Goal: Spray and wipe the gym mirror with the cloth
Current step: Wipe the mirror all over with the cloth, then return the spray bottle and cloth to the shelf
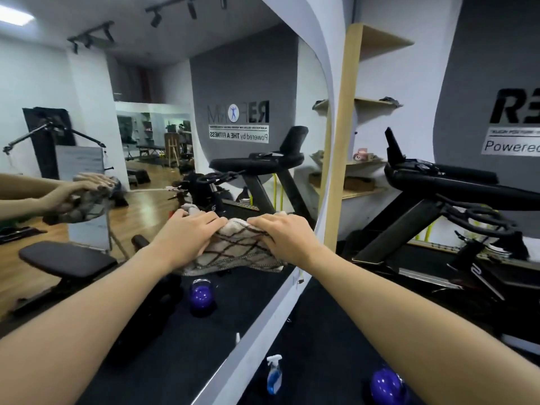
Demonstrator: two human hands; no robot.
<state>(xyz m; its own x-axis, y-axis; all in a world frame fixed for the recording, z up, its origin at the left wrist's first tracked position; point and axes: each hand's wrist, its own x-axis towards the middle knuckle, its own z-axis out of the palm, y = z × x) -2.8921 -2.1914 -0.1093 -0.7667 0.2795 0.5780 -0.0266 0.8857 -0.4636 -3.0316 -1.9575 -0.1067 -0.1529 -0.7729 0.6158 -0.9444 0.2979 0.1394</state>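
Wipe phase under way, by my judgement. Both my hands are flat on the cloth (236, 247), pressing it to the mirror (163, 118) low down, near its right edge. Left hand (187, 235) lies on the cloth's left half, fingers spread and nearly straight; right hand (280, 238) lies on the right half, fingers extended with a slight curl over the top fold. Neither pinches it as far as I can see; they push.

Spray bottle (274, 375) stands on the floor (321, 331) below, just beside the mirror's foot, in neither hand. So I take the spraying as done for this patch, at least. No droplets or streaks can be made out on the glass, so how much is clean I cannot tell. The upper glass is well above the cloth; judged as possibly still left.

Materials:
- Cloth: thick, nubby terry, beige with a dark diamond lattice, bunched into soft folds.
- Mirror: hard, smooth, glossy, with a curved white border.
- Bottle: clear plastic, blue liquid, white trigger head.
- Floor: dark, matte.
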